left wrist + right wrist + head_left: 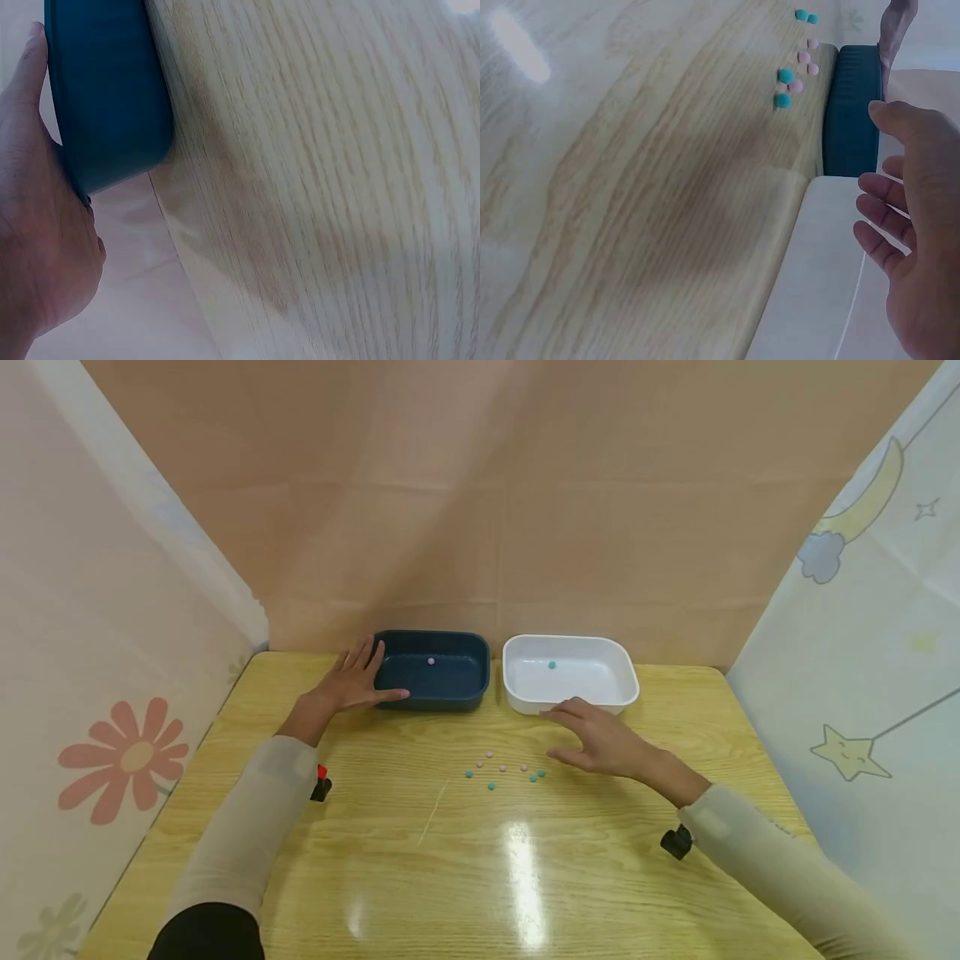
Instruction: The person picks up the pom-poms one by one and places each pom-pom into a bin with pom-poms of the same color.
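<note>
Eight small balls lie loose on the wooden table [420, 877], just below the middle of the head picture: four pink balls [502, 768] and four teal balls [492, 786]. One more pink ball [431, 662] sits in the dark blue tray [450, 683], a bit above the middle of the picture, and one more teal ball [552, 665] sits in the white tray [596, 681] to the right of it. So there are two trays and ten balls, five of each color. The balls look very light and maybe a bit slippery, and they might roll off if bumped. I think they are best picked up one by one, with the tips of a thumb and a finger on their round sides. The trays look stiff and smooth, and the rim seems a good place to hold them. The left hand [351, 685] has its fingers spread out and touches the left end of the dark blue tray. The right hand [600, 739], right of the middle, has loose, bent fingers with nothing in them. It is by the front of the white tray, but I cannot tell if it touches.
</note>
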